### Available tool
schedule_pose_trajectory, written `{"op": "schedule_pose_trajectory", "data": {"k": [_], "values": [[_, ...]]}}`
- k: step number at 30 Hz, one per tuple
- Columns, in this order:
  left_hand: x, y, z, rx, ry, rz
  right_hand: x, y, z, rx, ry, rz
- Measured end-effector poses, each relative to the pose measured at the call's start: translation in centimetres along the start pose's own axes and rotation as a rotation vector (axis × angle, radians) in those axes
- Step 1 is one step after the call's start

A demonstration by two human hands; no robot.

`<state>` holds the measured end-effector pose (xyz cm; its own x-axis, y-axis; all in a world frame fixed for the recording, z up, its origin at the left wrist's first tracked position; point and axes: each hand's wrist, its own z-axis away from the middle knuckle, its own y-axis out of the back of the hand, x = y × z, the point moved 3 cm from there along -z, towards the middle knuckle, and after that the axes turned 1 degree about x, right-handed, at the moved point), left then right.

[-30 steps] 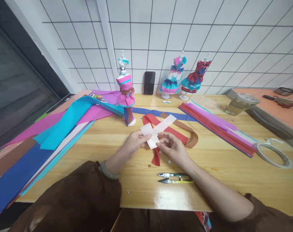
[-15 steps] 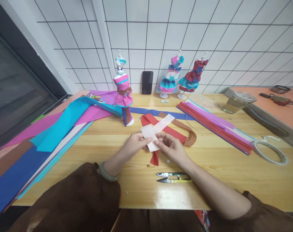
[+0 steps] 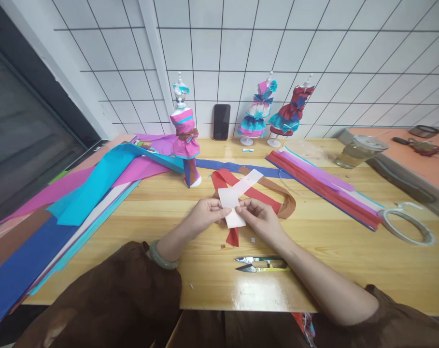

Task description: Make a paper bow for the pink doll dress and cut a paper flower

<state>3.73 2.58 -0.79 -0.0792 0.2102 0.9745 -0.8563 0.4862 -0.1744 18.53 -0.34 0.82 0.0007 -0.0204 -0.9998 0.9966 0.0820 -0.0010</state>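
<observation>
Currently, white strip [image 3: 229, 196]: held between both hands, above the red strip [image 3: 257, 197]; an upright panel with a diagonal arm to the upper right. One folded length or two pieces: cannot tell.
Left hand [image 3: 205, 215]: pinching the panel's left side, thumb on the front.
Right hand [image 3: 264, 220]: pinching the right side, thumbs close together.
Panel risk: uneven pull by the thumbs could skew the angle or crease the thin material (judgement).
Loose-strip risk: red strip and brown strip [image 3: 288, 205] lie just beneath; fingers could drag them along.
Snips risk: snips [image 3: 248, 265] lie beside the right forearm; a sweep of that arm could knock them.
Table [image 3: 313, 256]: pale wood, glare at the near edge, a small scrap [image 3: 253, 240] near the snips.
Table left: overlapping colored strips [image 3: 31, 251].
Table right: strip bundle [image 3: 324, 186], tape roll [image 3: 429, 237]; clear cup [image 3: 360, 153] farther back, near an orange surface [image 3: 396, 162].
Table back: pink-dressed figure [image 3: 186, 133], two more dressed figures [image 3: 255, 121], upright phone [image 3: 221, 122].
Room: white tiled wall [image 3: 291, 53] behind; dark panel [image 3: 16, 96] at left.
</observation>
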Motion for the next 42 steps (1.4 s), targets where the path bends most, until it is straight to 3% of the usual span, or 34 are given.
{"op": "schedule_pose_trajectory", "data": {"k": [19, 42], "values": [[0.0, 0.1, -0.1, -0.016, -0.047, 0.111, 0.3, 0.1, -0.1, -0.014, -0.036, -0.100], [0.3, 0.1, 0.2, 0.033, 0.045, 0.117, 1.3, 0.5, -0.3, -0.053, -0.118, -0.240]]}}
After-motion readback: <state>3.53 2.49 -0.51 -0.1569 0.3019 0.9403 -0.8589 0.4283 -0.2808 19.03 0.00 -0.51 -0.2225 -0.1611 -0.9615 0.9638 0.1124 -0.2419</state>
